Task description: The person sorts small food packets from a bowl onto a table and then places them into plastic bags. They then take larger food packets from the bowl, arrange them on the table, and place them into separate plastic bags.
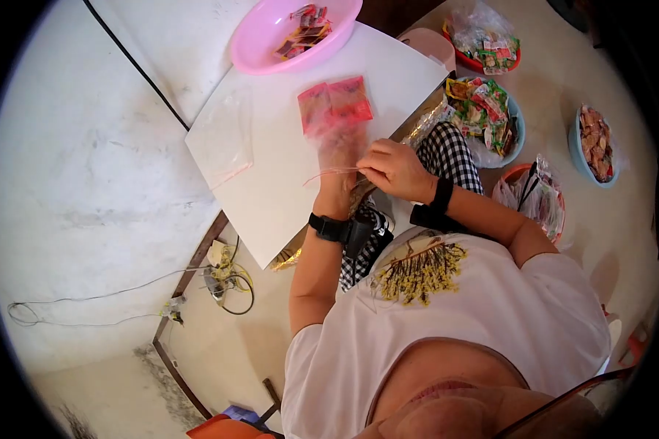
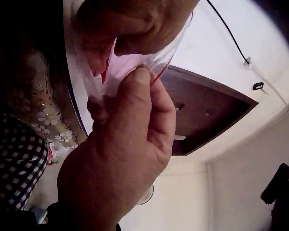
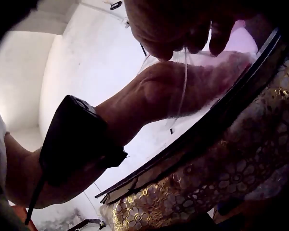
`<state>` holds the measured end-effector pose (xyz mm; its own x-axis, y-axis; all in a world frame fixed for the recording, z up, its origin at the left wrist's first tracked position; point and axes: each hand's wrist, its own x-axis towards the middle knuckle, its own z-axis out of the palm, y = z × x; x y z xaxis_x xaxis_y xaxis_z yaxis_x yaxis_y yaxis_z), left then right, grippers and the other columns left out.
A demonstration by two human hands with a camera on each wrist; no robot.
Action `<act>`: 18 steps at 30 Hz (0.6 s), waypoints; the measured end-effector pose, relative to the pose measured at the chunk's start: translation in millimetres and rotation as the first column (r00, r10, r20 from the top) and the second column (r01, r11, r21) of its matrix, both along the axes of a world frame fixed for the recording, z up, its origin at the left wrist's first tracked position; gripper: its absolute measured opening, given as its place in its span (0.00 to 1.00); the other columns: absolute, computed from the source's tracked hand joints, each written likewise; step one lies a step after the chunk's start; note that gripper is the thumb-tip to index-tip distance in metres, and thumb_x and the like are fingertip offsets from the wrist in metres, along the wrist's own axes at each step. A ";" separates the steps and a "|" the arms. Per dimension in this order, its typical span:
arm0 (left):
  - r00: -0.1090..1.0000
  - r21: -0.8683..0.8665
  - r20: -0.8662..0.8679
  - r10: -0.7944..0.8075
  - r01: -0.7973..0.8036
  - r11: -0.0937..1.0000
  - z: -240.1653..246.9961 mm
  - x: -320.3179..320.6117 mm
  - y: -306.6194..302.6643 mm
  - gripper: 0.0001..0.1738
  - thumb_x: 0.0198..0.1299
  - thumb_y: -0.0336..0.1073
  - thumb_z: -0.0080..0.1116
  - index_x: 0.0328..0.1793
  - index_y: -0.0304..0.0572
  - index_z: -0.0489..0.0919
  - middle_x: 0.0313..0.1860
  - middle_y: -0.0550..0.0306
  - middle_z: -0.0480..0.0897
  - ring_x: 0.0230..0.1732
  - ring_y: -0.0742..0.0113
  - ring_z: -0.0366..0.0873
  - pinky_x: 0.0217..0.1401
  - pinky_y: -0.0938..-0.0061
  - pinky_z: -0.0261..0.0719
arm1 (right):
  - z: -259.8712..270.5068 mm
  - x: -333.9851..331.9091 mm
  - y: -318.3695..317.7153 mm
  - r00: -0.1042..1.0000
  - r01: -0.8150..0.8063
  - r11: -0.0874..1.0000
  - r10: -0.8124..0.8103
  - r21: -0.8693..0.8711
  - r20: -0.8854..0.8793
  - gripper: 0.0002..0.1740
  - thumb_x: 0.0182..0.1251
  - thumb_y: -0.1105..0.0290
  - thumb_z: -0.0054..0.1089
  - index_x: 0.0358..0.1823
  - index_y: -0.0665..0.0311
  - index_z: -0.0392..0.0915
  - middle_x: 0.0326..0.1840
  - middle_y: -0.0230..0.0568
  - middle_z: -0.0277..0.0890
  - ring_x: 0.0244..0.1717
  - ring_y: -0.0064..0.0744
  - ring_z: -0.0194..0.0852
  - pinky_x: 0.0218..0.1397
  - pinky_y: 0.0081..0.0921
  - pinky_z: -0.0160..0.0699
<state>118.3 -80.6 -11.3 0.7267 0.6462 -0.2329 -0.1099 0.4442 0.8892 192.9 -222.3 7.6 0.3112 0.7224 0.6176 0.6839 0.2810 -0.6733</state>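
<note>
In the head view my left hand [image 1: 340, 156] is inside a clear plastic bag [image 3: 185, 103] with a red line near its mouth, over the white tabletop [image 1: 285, 197]. Two red packets [image 1: 335, 102] are at its fingertips, where blur and plastic hide the finger pose. My right hand [image 1: 395, 168] pinches the bag's mouth beside the left wrist. The left wrist view differs: there the left hand [image 2: 125, 134] has thumb and forefinger together on the bag's rim, below the other hand [image 2: 139, 26].
A pink basin [image 1: 252, 55] with small packets stands at the table's far edge. Another clear bag [image 1: 227, 139] lies left on the tabletop. On the floor at right are blue basins [image 1: 518, 139] and a red basin [image 1: 470, 63], filled with packets. A wall [image 1: 102, 146] borders the left.
</note>
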 end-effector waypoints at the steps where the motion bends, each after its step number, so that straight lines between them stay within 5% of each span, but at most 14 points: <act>1: 1.000 -0.015 0.025 0.017 -0.017 1.000 -4.1 1.4 1.3 0.19 0.69 0.28 0.49 0.65 0.36 0.68 0.56 0.51 0.77 0.54 0.61 0.76 0.53 0.70 0.78 | -1.8 0.1 1.1 1.000 -0.003 1.000 0.003 0.000 0.006 0.05 0.57 0.75 0.65 0.35 0.62 0.80 0.33 0.39 0.75 0.35 0.43 0.75 0.35 0.36 0.76; 6: 0.996 -0.173 0.076 0.054 -0.040 0.984 -9.1 22.1 13.4 0.20 0.67 0.26 0.50 0.64 0.32 0.67 0.54 0.50 0.77 0.50 0.60 0.78 0.50 0.67 0.80 | 3.3 0.1 2.5 0.999 0.022 1.000 -0.022 -0.007 0.027 0.03 0.58 0.72 0.62 0.33 0.60 0.79 0.32 0.38 0.73 0.35 0.44 0.75 0.37 0.37 0.76; 8: 1.000 0.395 -0.019 -0.025 0.030 0.918 -34.9 24.4 26.0 0.20 0.68 0.28 0.51 0.65 0.33 0.68 0.54 0.50 0.77 0.51 0.59 0.78 0.51 0.65 0.80 | 3.0 4.6 3.4 0.999 0.019 1.000 -0.018 -0.004 0.046 0.03 0.58 0.72 0.62 0.33 0.61 0.79 0.32 0.39 0.73 0.36 0.44 0.75 0.37 0.38 0.76; 11: 0.949 0.786 -0.306 -0.082 0.300 0.540 -42.4 11.5 41.0 0.20 0.68 0.29 0.52 0.65 0.34 0.70 0.53 0.51 0.78 0.51 0.59 0.78 0.53 0.66 0.79 | -0.6 7.5 4.4 0.998 0.031 0.997 -0.028 -0.067 0.054 0.04 0.57 0.71 0.62 0.33 0.61 0.79 0.32 0.39 0.73 0.36 0.44 0.74 0.38 0.38 0.75; 13: 0.959 0.634 -0.190 -0.212 0.285 0.719 -30.9 -10.0 27.6 0.21 0.67 0.29 0.53 0.66 0.35 0.71 0.56 0.52 0.79 0.54 0.61 0.78 0.55 0.69 0.78 | 0.6 10.8 4.6 0.997 0.009 0.994 -0.001 -0.106 0.079 0.04 0.57 0.71 0.63 0.33 0.61 0.79 0.32 0.40 0.73 0.36 0.44 0.74 0.37 0.38 0.75; 14: 0.966 0.326 0.080 -0.245 0.206 0.923 -23.0 -23.4 15.1 0.22 0.67 0.29 0.54 0.67 0.36 0.71 0.59 0.51 0.80 0.56 0.62 0.78 0.57 0.72 0.77 | 1.2 12.0 4.5 0.996 -0.001 0.992 0.012 -0.127 0.089 0.04 0.58 0.71 0.63 0.34 0.61 0.79 0.32 0.40 0.73 0.36 0.45 0.74 0.37 0.39 0.75; 16: 0.885 0.603 -0.395 -0.245 0.451 0.658 32.1 -54.3 1.2 0.19 0.67 0.29 0.55 0.63 0.34 0.75 0.58 0.50 0.80 0.58 0.62 0.78 0.59 0.71 0.76 | 12.7 15.0 2.0 0.996 -0.026 0.983 0.040 -0.184 0.075 0.08 0.58 0.66 0.65 0.35 0.61 0.80 0.32 0.41 0.72 0.36 0.45 0.74 0.37 0.39 0.74; 18: 0.842 0.473 -0.349 -0.412 0.538 0.698 55.5 -81.1 0.8 0.14 0.68 0.30 0.55 0.57 0.34 0.79 0.49 0.52 0.84 0.51 0.65 0.82 0.52 0.75 0.78 | 25.4 21.6 1.1 0.996 -0.045 0.980 0.059 -0.192 0.071 0.10 0.58 0.64 0.66 0.36 0.62 0.80 0.32 0.42 0.72 0.35 0.46 0.74 0.37 0.39 0.74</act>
<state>37.2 -79.7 44.2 0.9479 0.2880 -0.1362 0.1894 -0.1657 0.9678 214.5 -221.3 32.9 0.2274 0.8426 0.4881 0.7229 0.1897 -0.6644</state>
